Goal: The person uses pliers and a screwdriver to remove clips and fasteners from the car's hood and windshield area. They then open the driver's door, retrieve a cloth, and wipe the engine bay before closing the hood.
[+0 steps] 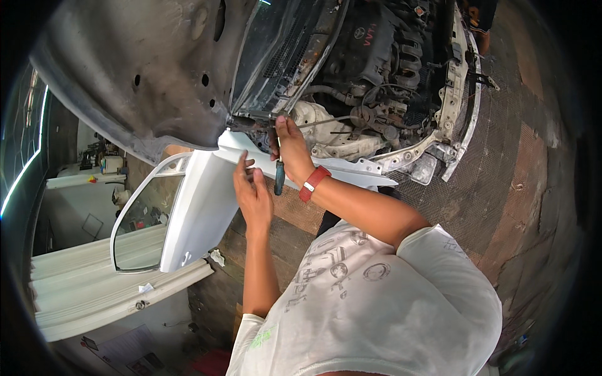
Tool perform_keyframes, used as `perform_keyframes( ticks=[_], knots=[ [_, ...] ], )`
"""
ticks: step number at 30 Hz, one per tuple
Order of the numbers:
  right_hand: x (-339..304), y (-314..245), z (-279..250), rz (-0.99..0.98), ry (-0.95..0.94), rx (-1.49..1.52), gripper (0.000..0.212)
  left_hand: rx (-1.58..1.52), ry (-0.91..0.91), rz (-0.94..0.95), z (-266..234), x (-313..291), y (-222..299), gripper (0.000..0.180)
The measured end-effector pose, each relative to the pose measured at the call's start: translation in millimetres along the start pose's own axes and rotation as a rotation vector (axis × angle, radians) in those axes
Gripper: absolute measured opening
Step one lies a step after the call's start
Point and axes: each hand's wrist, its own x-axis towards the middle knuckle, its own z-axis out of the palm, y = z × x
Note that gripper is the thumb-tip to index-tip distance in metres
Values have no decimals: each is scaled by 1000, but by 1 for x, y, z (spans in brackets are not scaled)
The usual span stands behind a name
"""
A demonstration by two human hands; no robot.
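My right hand (pixel 293 147), with a red band on its wrist, is closed near the raised hood's hinge area. A screwdriver (pixel 279 178) with a blue-green handle hangs down along its palm; the fingers hide its upper part. My left hand (pixel 254 193) is open with fingers apart, just beside the white fender (pixel 235 141), and holds nothing. Whether its fingertips touch the panel, I cannot tell. Above the hands, the grey-brown hood (pixel 138 47) stands raised. To the right of my right hand lies the car's engine bay, with the dark engine cover (pixel 357 53).
A white car door (pixel 204 200) stands swung open at the left. Behind it lies a long ribbed off-white panel (pixel 75 276). The pale front frame (pixel 461 94) edges the engine bay. Part of another person (pixel 481 22) shows at the top right. Worn flooring (pixel 451 219) spreads around.
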Motion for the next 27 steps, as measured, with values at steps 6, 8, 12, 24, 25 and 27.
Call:
perform_keyframes(
  ticks=[6,8,12,24,25,27],
  knots=[
    [-17,-2,-18,105,48,85,28,391,-21,191,5,52,-19,44],
    [-12,-6,-26,66,56,137,27,322,-10,175,8,56,-22,38],
    [-10,-8,-32,78,82,146,25,-24,110,55,19,54,-31,21],
    [-29,-7,-41,180,-20,8,22,-993,213,-521,33,106,-46,22],
    [-31,-8,-39,185,-28,-33,22,-954,241,-489,33,107,-53,21],
    [-32,-17,-37,193,-54,-62,22,-807,273,-414,35,106,-61,27]
  ],
)
